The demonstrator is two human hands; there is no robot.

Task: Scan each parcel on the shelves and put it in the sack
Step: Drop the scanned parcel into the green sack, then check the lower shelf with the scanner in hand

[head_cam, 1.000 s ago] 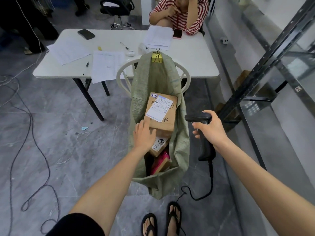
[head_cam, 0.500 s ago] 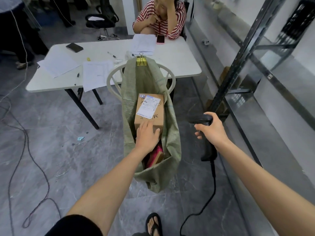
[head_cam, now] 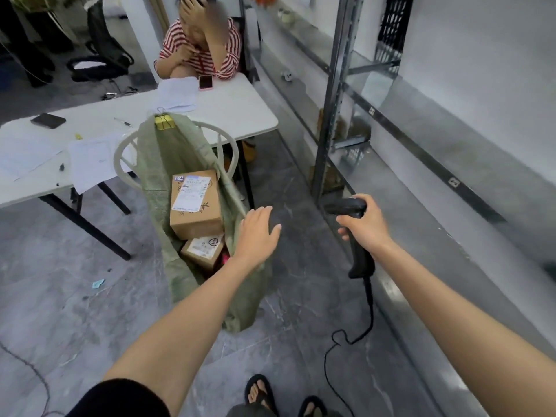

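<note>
Sack (head_cam: 156,164) holds top parcel (head_cam: 194,203), perched high | left hand (head_cam: 258,233) flat, fingers together, empty, over rim | right hand (head_cam: 365,227) wrapped round scanner (head_cam: 361,261) | risk I see: cable (head_cam: 370,311) loops near feet (head_cam: 260,395), snag could tug scanner loose

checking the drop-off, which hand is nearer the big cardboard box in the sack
Left. The left hand is open just right of the big box; the right hand grips the scanner farther right.

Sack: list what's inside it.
A large labelled box lies on top, a smaller box partly under it, and a sliver of something pink beside that. Anything deeper is covered by the boxes and the sack wall.
</note>
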